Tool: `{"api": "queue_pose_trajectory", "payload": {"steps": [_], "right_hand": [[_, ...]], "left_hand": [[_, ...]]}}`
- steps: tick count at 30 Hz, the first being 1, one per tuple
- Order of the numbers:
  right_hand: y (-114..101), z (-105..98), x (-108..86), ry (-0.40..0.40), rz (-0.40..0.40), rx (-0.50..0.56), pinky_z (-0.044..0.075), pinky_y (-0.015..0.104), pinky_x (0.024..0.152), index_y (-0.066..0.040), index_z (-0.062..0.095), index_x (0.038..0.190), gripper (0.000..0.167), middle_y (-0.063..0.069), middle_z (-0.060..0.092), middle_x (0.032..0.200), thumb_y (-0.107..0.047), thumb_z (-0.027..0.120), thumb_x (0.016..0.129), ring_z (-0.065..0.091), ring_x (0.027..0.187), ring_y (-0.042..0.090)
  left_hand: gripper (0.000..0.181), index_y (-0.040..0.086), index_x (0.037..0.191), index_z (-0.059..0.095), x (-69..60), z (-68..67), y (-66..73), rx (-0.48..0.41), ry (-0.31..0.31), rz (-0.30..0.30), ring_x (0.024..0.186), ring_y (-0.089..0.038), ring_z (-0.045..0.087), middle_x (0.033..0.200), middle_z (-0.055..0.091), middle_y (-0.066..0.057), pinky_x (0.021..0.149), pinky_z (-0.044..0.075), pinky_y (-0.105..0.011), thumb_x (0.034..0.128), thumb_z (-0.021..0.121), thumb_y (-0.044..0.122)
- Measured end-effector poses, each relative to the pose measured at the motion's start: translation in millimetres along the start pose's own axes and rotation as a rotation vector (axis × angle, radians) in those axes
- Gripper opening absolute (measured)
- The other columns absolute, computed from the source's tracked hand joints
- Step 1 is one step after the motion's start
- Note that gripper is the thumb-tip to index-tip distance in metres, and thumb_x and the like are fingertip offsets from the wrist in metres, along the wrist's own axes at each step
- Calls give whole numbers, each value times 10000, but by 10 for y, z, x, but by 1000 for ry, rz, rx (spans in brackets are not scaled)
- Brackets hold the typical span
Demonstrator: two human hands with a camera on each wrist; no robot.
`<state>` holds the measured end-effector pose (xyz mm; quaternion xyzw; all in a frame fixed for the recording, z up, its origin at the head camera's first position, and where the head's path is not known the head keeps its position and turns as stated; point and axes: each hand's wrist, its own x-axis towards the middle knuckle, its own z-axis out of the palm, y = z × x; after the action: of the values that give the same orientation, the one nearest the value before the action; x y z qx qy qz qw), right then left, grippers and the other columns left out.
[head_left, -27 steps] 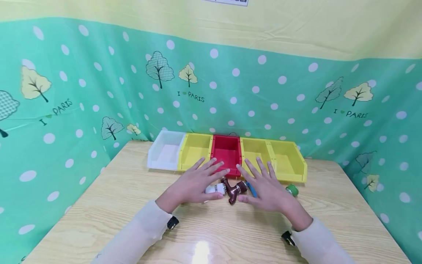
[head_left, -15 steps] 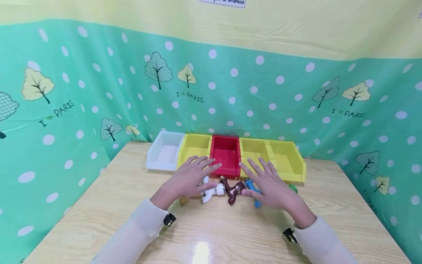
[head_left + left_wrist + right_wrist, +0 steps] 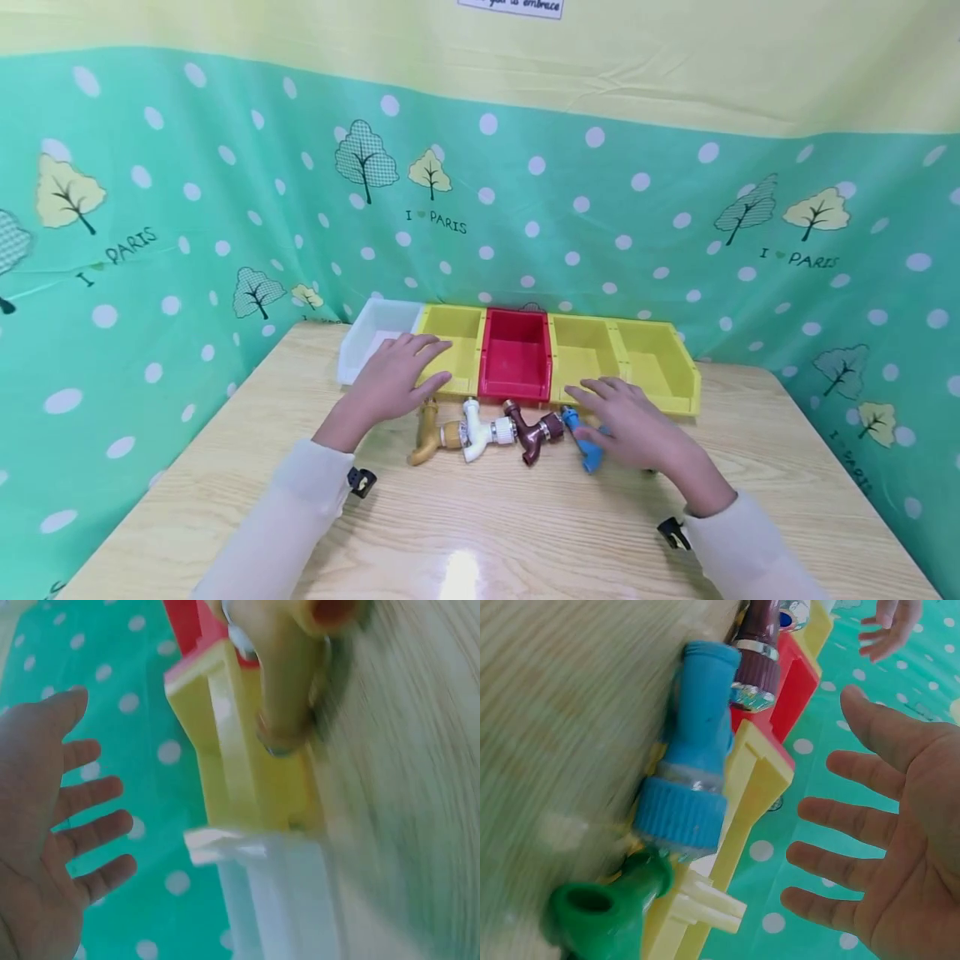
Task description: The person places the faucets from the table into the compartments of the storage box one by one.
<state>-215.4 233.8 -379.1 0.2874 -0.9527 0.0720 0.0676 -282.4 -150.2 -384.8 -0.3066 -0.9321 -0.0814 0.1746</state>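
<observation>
Both bare hands hover over the table with nothing in them. My left hand is in front of the white and left yellow bins, its fingers spread in the left wrist view. Nearest to it lies a tan tap, then a white tap and a maroon tap to the right. Beside and partly over a blue tap is my right hand, with fingers extended in the right wrist view. That hand nearly hides a green tap from the head view.
Behind the taps stands a joined row of bins: a white bin, a red bin and several yellow bins. The wooden table runs up to a green dotted curtain at the back and sides.
The hands have moved apart. My left hand went leftward, uncovering the tan and white taps; my right hand shifted right and slightly down, and the blue tap shows more.
</observation>
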Motion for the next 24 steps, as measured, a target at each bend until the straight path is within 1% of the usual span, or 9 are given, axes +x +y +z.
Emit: {"api": "queue_pose_trajectory", "payload": {"steps": [4, 6, 9, 13, 16, 19, 24], "right_hand": [[63, -14, -70, 11, -12, -13, 445, 688, 1012, -115, 562, 1463, 578, 191, 588, 1396, -293, 759, 949, 520, 1295, 444], [97, -26, -112, 18, -17, -18, 476, 669, 978, -94, 589, 1431, 546, 183, 620, 1346, -249, 770, 939, 555, 1250, 439], [155, -49, -171, 22, -16, -29, 508, 638, 945, -74, 622, 1387, 511, 164, 655, 1290, -215, 785, 924, 592, 1193, 421], [242, -53, -232, 16, -9, -66, 529, 611, 923, -66, 659, 1334, 480, 146, 678, 1249, -198, 811, 899, 611, 1159, 406], [297, -44, -273, -3, 1, -104, 536, 597, 914, -69, 676, 1307, 479, 141, 681, 1240, -220, 831, 880, 614, 1152, 402], [342, -40, -314, -23, 2, -123, 542, 588, 893, -74, 687, 1285, 482, 130, 684, 1220, -247, 845, 864, 618, 1128, 395], [431, -24, -389, -45, -8, -136, 552, 534, 834, -98, 704, 1239, 454, 83, 693, 1158, -254, 861, 842, 631, 1059, 343]], "left_hand": [[538, 107, 1434, 568, -28, 14, -191, -11, 16, -124, 1293, -385, 517, 1398, 586, -157, 1006, 463, -580, 1039, 548, 473], [524, 86, 1407, 583, -46, 10, -288, -16, 31, -195, 1255, -398, 530, 1363, 597, -175, 980, 469, -589, 1035, 563, 454], [500, 61, 1386, 585, -76, 3, -438, -25, 62, -281, 1215, -412, 533, 1340, 595, -194, 946, 472, -602, 1042, 553, 422], [483, 33, 1377, 573, -119, -14, -612, -38, 94, -360, 1204, -443, 523, 1334, 579, -226, 954, 460, -630, 1047, 543, 386], [483, 17, 1371, 568, -141, -29, -706, -50, 106, -417, 1216, -461, 513, 1335, 572, -244, 964, 453, -643, 1044, 547, 372], [479, 5, 1362, 574, -158, -34, -783, -67, 114, -465, 1220, -470, 506, 1341, 569, -256, 945, 462, -647, 1040, 554, 358], [490, -19, 1377, 555, -213, -17, -904, -147, 134, -525, 1221, -485, 493, 1355, 544, -276, 917, 479, -658, 1045, 548, 340]]}}
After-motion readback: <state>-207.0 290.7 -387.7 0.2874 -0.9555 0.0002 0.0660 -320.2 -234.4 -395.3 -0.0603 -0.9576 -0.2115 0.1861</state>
